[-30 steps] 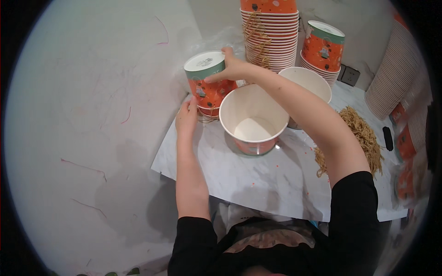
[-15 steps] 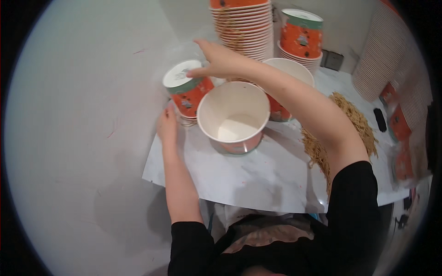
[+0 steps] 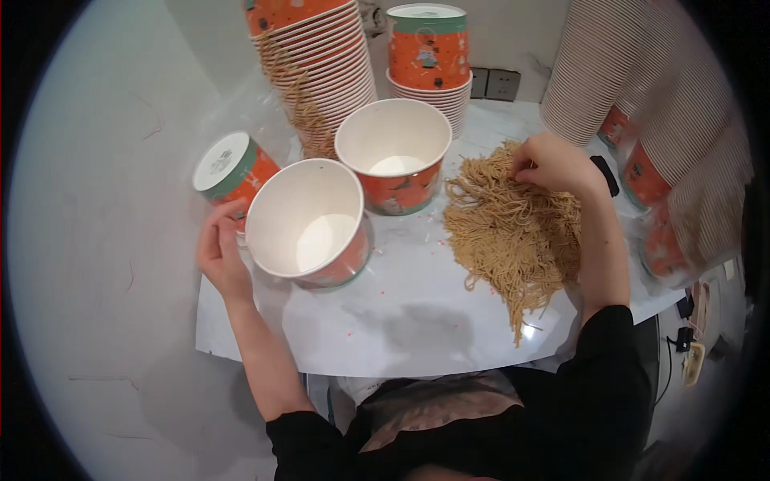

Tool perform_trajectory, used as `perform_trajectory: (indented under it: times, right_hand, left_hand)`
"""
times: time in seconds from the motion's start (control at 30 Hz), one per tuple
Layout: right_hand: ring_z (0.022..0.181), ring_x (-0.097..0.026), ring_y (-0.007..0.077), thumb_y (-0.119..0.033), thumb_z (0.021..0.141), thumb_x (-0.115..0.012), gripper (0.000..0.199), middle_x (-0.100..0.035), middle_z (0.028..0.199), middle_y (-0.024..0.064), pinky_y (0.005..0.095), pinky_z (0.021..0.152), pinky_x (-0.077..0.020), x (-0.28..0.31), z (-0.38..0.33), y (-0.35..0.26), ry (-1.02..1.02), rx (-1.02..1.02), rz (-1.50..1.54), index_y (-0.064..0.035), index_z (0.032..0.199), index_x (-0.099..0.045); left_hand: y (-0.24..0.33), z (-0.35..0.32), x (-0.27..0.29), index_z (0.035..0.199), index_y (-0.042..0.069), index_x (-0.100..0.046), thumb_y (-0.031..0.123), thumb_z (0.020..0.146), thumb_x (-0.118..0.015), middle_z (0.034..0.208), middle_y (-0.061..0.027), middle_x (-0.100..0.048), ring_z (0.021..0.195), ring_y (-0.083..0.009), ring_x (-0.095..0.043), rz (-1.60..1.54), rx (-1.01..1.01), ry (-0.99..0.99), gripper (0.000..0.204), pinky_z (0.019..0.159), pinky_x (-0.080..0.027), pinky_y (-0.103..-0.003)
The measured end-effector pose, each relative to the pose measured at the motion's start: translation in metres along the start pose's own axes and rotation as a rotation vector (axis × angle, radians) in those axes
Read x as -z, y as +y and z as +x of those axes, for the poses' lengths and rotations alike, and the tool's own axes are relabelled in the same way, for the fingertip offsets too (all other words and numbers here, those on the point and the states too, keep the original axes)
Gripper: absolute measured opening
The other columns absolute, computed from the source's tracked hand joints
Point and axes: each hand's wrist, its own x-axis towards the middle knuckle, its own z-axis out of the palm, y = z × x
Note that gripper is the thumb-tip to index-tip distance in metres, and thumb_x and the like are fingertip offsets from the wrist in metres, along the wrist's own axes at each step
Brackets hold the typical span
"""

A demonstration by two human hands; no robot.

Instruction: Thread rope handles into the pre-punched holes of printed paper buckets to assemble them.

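A paper bucket [image 3: 353,264] with a white inside and an orange outside stands upright near the table's left edge. My left hand [image 3: 223,252] is beside its left wall, fingers loosely bent and apart, holding nothing I can see. The fingertips are close to an orange and green paper bucket [image 3: 255,167] turned bottom up behind; whether they touch it I cannot tell. A second upright bucket [image 3: 401,195] stands to the right. On the far part of a heap of tan, crinkled thin strands [image 3: 513,232] rests my right hand [image 3: 553,163], its fingers closed on some strands.
Behind the buckets rises a tall nested stack of buckets [image 3: 341,72] with strands hanging down its side. A shorter stack [image 3: 429,48] stands by a wall socket [image 3: 495,84]. More stacks [image 3: 597,64] line the right, and a small black object [image 3: 605,175] lies near them.
My right hand has swung from the upside-down bucket at the left to the strand heap. The left hand has come off the upside-down bucket. The view has turned right.
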Motion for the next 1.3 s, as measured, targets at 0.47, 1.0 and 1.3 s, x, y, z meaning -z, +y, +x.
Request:
perform_trajectory:
  times: [0.47,1.0,1.3]
  right_hand:
    - [0.077,-0.067,0.0269,-0.019,0.078,-0.078,0.018,-0.069,0.081,0.0116,0.0385,0.070,-0.0529,-0.004,-0.012,-0.019,-0.166,0.190,0.022,-0.0035,0.085,-0.073]
    - [0.078,-0.064,0.0278,-0.007,0.088,-0.070,0.011,-0.064,0.082,0.0127,0.0360,0.068,-0.0502,0.019,-0.081,-0.116,0.387,0.575,0.689,0.0016,0.094,-0.068]
    - [0.059,-0.044,0.0075,-0.006,0.087,-0.072,0.008,-0.058,0.069,0.0028,0.0239,0.052,-0.0315,0.028,-0.093,-0.111,0.413,0.322,0.843,0.0005,0.091,-0.070]
  left_hand:
    - [0.100,-0.031,-0.054,0.086,0.001,-0.077,0.002,0.089,-0.061,0.083,-0.0107,-0.076,0.075,-0.0201,-0.071,-0.046,-0.023,-0.659,0.016,0.070,-0.054,-0.030]
    - [0.195,0.010,-0.105,0.125,-0.006,-0.063,-0.003,0.085,-0.073,0.118,-0.0134,-0.071,0.083,-0.0116,-0.071,-0.394,0.349,-0.960,0.042,0.069,-0.057,-0.022]
    - [0.194,0.030,-0.101,0.095,-0.004,-0.075,-0.001,0.084,-0.074,0.083,-0.0076,-0.074,0.069,-0.0084,-0.067,-0.273,0.387,-1.037,0.011,0.061,-0.052,-0.020]
